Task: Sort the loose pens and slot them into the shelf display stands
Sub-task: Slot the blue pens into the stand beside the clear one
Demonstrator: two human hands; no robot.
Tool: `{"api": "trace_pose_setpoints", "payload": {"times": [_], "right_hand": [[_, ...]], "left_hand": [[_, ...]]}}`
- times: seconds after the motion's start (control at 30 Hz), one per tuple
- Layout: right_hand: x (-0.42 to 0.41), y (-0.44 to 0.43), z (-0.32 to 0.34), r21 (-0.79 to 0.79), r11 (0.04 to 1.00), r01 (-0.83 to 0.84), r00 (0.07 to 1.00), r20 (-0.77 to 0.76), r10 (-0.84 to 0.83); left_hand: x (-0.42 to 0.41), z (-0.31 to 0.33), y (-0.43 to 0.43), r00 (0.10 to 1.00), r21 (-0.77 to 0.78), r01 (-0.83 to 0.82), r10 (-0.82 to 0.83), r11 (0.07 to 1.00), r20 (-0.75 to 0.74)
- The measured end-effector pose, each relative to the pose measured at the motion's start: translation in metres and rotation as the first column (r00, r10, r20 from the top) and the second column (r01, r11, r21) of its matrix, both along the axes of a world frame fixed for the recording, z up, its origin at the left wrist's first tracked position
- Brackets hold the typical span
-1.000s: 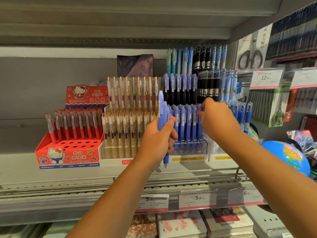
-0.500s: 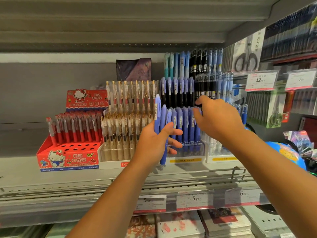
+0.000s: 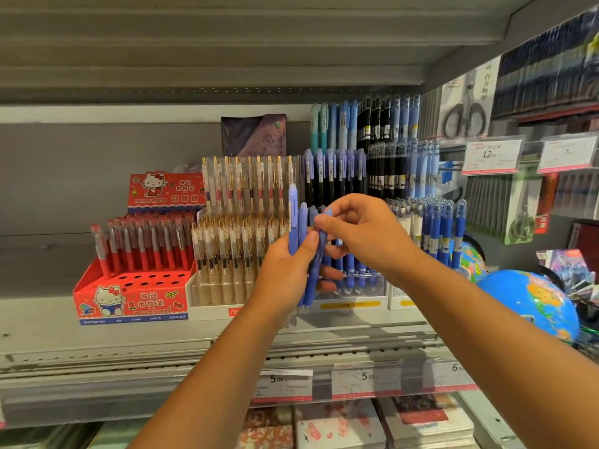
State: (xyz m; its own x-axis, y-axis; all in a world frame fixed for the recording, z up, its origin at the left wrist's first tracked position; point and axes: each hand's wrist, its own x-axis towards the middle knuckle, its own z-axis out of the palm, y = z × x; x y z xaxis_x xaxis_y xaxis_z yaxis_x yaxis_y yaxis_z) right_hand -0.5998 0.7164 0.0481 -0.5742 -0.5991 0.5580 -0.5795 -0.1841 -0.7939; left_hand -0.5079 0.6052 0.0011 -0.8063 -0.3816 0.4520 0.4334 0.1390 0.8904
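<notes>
Head view, stationery shelf, contents as found. Item 1: left hand, raised in front of the stands, fingers curled round a bundle of blue pens held upright, clip ends up, thumb laid across their near side. Item 2: right hand, just right of the left hand and touching it, thumb and forefinger pinching the top end of a single blue pen, remaining fingers loosely curled. This pen tilts, top to the right, its tip showing below the left hand; it lies against the bundle and no stand holds it. Item 3: blue pen stand, directly behind both hands, clear base with a yellow label, rows of matching blue pens standing upright in tiers. Item 4: beige pen stand, just left of it, filled with clear-barrelled pens with gold clips. Item 5: red cartoon-cat stand, far left, red pens in the back rows, front holes open. Item 6: further stand at right with blue-and-clear pens. Item 7: globe, lower right. Item 8: price tags along the shelf's near edge, two reading 5.00
</notes>
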Motion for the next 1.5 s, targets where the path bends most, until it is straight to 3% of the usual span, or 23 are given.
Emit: {"api": "trace_pose_setpoints", "payload": {"times": [0.2, 0.37, 0.5, 0.73, 0.83, 1.0, 1.17, 1.33, 1.5], "right_hand": [[-0.002, 0.001, 0.005, -0.206, 0.977, 0.056, 0.997, 0.059, -0.044], [-0.004, -0.002, 0.001, -0.202, 0.979, -0.015, 0.995, -0.095, -0.004], [-0.007, -0.003, 0.002, -0.260, 0.965, -0.038, 0.997, -0.075, 0.019], [-0.023, -0.004, 0.007, -0.464, 0.867, 0.182, 0.975, -0.026, -0.219], [-0.026, -0.009, -0.001, -0.411, 0.880, 0.240, 0.948, -0.096, -0.303], [-0.026, -0.021, -0.017, -0.265, 0.916, 0.300, 0.887, -0.277, -0.371], [-0.025, -0.028, -0.026, -0.061, 0.946, 0.319, 0.871, -0.375, -0.318], [-0.027, -0.030, -0.024, -0.020, 0.951, 0.308, 0.901, -0.315, -0.299], [-0.024, -0.034, -0.033, 0.016, 0.912, 0.411, 0.793, -0.501, -0.348]], "left_hand": [[-0.003, -0.002, -0.003, 0.998, -0.066, -0.030, 0.034, 0.997, 0.060], [-0.003, -0.002, -0.004, 0.999, 0.030, 0.007, -0.008, 1.000, 0.051], [-0.002, 0.000, -0.002, 0.996, 0.028, -0.091, 0.091, 0.995, 0.010], [-0.003, 0.001, -0.004, 0.933, 0.030, -0.354, 0.356, 0.935, -0.060], [-0.003, 0.001, -0.005, 0.923, 0.043, -0.375, 0.377, 0.926, -0.073], [0.001, 0.002, -0.001, 0.968, 0.178, -0.182, 0.208, 0.967, -0.138], [0.000, 0.002, -0.001, 0.966, 0.111, -0.207, 0.222, 0.972, -0.136], [0.000, 0.001, 0.001, 0.963, 0.028, -0.228, 0.230, 0.973, -0.138], [-0.002, 0.003, 0.001, 0.952, 0.018, -0.269, 0.269, 0.963, -0.145]]}}
